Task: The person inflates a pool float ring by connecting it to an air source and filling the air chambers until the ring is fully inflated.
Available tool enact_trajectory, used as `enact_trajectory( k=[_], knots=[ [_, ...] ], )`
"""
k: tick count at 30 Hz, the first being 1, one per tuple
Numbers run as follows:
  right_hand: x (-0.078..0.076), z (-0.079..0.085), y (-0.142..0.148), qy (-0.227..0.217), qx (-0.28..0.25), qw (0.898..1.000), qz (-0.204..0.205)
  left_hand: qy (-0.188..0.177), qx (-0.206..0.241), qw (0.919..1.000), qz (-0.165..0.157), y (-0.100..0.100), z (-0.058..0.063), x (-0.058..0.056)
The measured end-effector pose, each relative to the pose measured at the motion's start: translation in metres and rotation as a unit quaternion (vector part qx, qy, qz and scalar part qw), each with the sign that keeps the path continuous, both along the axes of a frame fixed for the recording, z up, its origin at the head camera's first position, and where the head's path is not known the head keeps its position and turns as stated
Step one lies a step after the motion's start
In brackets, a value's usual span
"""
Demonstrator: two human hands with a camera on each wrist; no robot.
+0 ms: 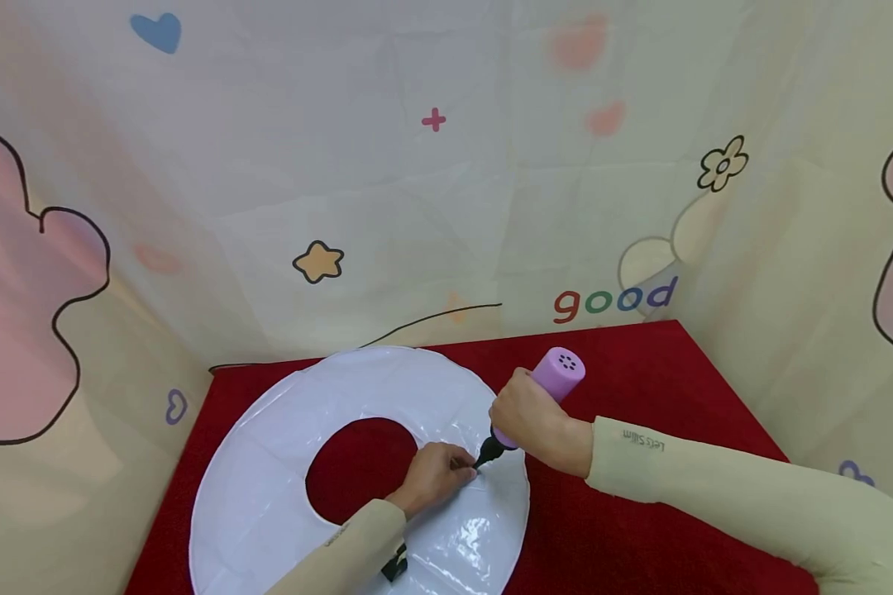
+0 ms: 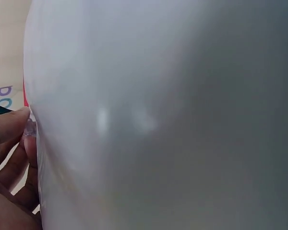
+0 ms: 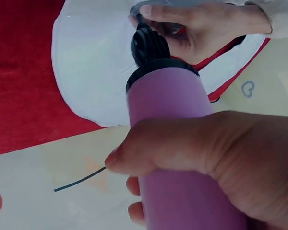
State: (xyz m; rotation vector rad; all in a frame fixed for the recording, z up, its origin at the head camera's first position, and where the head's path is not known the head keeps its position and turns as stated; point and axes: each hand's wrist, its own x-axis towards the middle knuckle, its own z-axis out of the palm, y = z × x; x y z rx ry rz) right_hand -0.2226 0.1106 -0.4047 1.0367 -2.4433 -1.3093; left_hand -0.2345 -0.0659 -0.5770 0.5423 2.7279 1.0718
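Note:
A puffed-out white inflatable ring [image 1: 253, 479] lies flat, its round hole near the middle. My right hand [image 1: 532, 413] grips a purple electric air pump [image 1: 558, 374], tilted with its vented end up and its black nozzle [image 1: 490, 449] pointing down at the ring. The left hand [image 1: 433, 479] reaches over the hole and pinches the clear valve [image 2: 30, 127] between thumb and finger. In the right wrist view, the nozzle's narrow tip [image 3: 140, 19] meets the valve at the left fingertips; how deep it sits is hidden.
Under the ring spreads a red cloth [image 1: 618, 529] that reaches the back and right edges of the work surface. A pale printed curtain [image 1: 387, 165] rises behind it and along both sides. A small black patch [image 1: 395, 564] shows beside the left sleeve.

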Motion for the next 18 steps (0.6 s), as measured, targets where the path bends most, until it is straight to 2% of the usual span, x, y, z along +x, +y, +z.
enact_trajectory(
  k=[7,11,18],
  knots=[
    [-0.0022,-0.0033,0.0099,-0.006,-0.053,0.999,-0.005,0.017,0.012,0.9998,-0.006,0.0009,-0.0012,-0.0005],
    [-0.0017,-0.0033,0.0072,0.001,-0.043,0.999,0.002,0.005,0.007,1.0000,0.000,-0.0001,-0.0007,-0.0014],
    [-0.0021,-0.0034,0.0060,0.006,-0.021,1.000,0.006,0.009,0.003,1.0000,0.002,0.0008,-0.0014,-0.0007]
  ],
)
